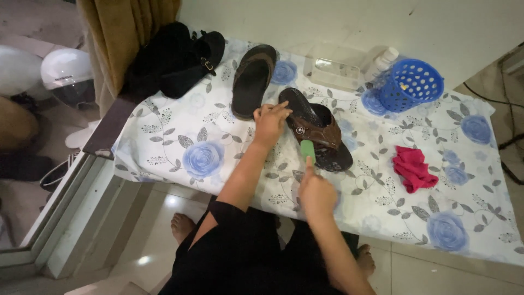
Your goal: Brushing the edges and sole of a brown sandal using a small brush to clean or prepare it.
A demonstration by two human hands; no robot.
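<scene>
Two hands busy — left hand (270, 121) pressing brown sandal (316, 129), right hand (316, 191) grip closed round green brush (308, 149), bristles hidden.

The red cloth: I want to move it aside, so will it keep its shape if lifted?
Probably not. The red cloth lies crumpled in soft folds on the floral table cover, so it would likely droop. It looks thin and light, and unlikely to roll or slide.
</scene>
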